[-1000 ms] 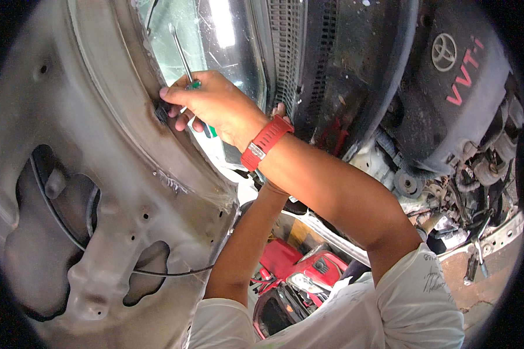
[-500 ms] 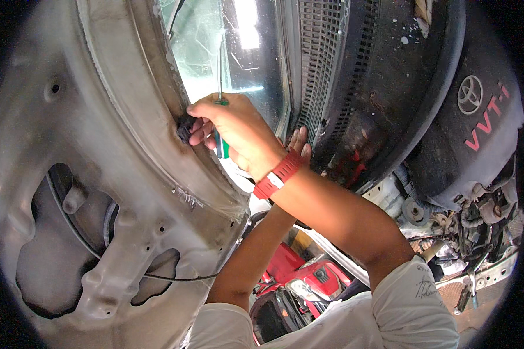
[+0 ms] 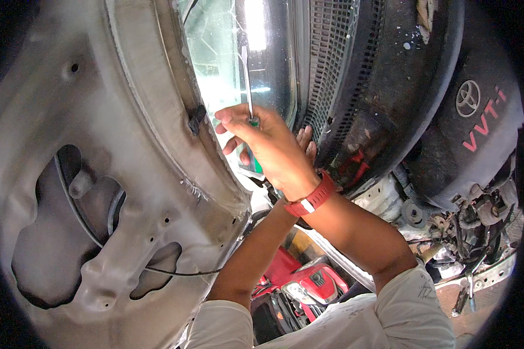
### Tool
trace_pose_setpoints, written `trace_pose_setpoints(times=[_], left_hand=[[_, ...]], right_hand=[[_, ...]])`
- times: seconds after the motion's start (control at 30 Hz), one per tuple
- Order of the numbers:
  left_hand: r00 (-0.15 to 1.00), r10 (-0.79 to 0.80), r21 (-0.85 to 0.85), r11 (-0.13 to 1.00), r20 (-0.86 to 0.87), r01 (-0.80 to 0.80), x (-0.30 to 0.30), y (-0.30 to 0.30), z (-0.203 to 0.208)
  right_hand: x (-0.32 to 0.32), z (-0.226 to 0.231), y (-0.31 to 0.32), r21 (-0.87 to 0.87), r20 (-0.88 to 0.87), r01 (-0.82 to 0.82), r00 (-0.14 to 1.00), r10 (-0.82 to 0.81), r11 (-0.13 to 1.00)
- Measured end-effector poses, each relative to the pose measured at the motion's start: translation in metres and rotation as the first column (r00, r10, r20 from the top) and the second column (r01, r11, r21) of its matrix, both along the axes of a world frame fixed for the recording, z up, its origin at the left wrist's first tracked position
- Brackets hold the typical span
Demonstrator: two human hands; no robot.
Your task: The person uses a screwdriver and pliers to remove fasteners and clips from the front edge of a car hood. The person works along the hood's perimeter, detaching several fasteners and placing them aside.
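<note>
The screwdriver is in the right hand, over the windshield and near the edge of the raised hood. Its bare metal shaft rises past the base of the thumb and index finger, pointing toward the upper end of the glass; I cannot tell whether the tip touches it. The right hand is closed around the green handle, with the index finger and thumb reaching out toward the hood. Their tips are just beside, but apart from, a black clip on the hood's edge.

The right forearm, with a red watch band at the wrist, crosses over the left forearm. Of the left hand, at least 2 fingers show beside the slotted cowl grille; the rest is hidden, so I cannot tell whether it grips anything.

To the right of the cowl lies a dark engine cover. A thin cable runs across the hood's lower part, and a red machine stands below the crossed forearms.
</note>
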State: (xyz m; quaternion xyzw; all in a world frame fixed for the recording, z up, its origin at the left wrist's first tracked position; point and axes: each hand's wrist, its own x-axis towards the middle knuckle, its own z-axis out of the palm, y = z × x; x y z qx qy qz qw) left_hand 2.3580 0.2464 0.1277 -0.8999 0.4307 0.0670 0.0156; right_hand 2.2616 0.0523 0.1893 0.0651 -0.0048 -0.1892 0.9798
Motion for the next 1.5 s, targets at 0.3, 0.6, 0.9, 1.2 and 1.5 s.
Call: trace_pose_setpoints(times=[0.3, 0.6, 0.9, 1.2, 1.5], left_hand=[[0.996, -0.075, 0.092, 0.993, -0.050, 0.080, -0.045, -0.024, 0.015], [0.974, -0.213, 0.005, 0.977, -0.073, 0.214, -0.055, -0.032, 0.025], [0.277, -0.283, -0.373, 0.852, -0.918, -0.367, -0.083, -0.064, 0.043], [0.805, -0.572, 0.083, 0.820, 0.158, 0.566, -0.065, -0.043, 0.030], [0.879, -0.377, -0.460, 0.751, 0.290, 0.474, -0.077, -0.049, 0.048]], right_hand=[[-0.025, 0.005, 0.060, -0.761, -0.525, -0.066, 0.646, -0.554, 0.645], [-0.087, -0.005, 0.057, -0.702, -0.306, 0.127, 0.835, -0.457, 0.701], [-0.132, -0.009, 0.027, -0.666, -0.222, 0.185, 0.876, -0.429, 0.722], [-0.136, -0.004, -0.002, -0.969, -0.120, 0.099, 0.615, -0.779, 0.228], [-0.116, -0.020, -0.012, -0.981, -0.048, 0.118, 0.612, -0.789, 0.151]])
